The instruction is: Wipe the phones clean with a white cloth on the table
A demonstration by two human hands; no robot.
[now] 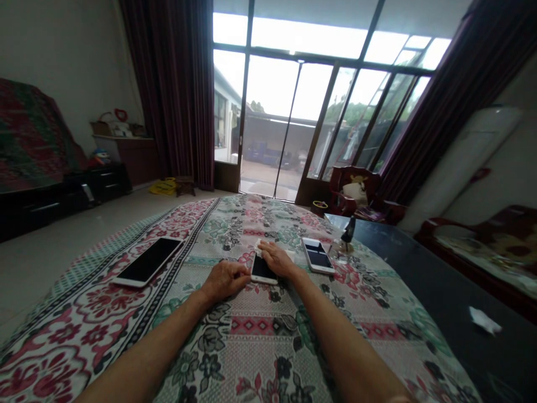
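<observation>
A white-framed smartphone [264, 271] lies screen up on the patterned tablecloth [268, 330], straight in front of me. My left hand [226, 279] is curled at its left edge, the fingertips holding it there. Over the upper part of the screen lies my right hand [274, 258], its fingers pressing a white tissue [257, 245] against the glass. The palm and fingers hide much of the phone and most of the tissue. To the right rests another white smartphone [318, 256], screen up. A larger white-framed tablet [149, 262] lies tilted at the left.
A small clear bottle with a black spray top [347, 232] stands beyond the right phone. Along the right runs a dark table [444, 296] with a crumpled white tissue [484, 321] on it. Wooden chairs [354, 193] and glass doors [277, 129] are farther back.
</observation>
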